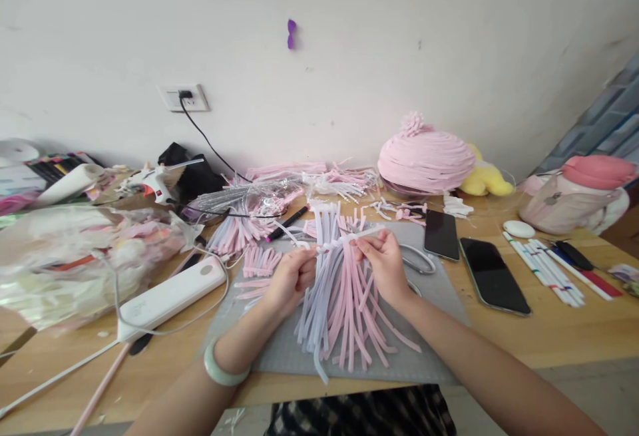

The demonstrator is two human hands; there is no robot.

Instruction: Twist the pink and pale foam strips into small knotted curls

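Note:
My left hand [294, 275] pinches the left part of a white fuzzy strip [335, 244], its fingers closed. Opposite it, my right hand [382, 259] is closed on the strip's right part, thumb and index finger together. Pale blue fuzzy stems [319, 303] and pink fuzzy stems [353, 316] fan out toward the table's front edge, below and between both hands. They lie over a grey cutting mat [429, 343]. Short bundled pink stems [262, 261] rest left of my left hand. Scissors with a grey handle [422, 259] lie partly behind my right hand.
On the left are a white power strip [172, 296], cables, a plastic bag [90, 256] and a glue gun [158, 186]. To the right lie two phones [494, 276] [441, 235], white markers [546, 269] and a pink-lidded cup [574, 196]. A pink fuzzy dome [424, 160] stands behind.

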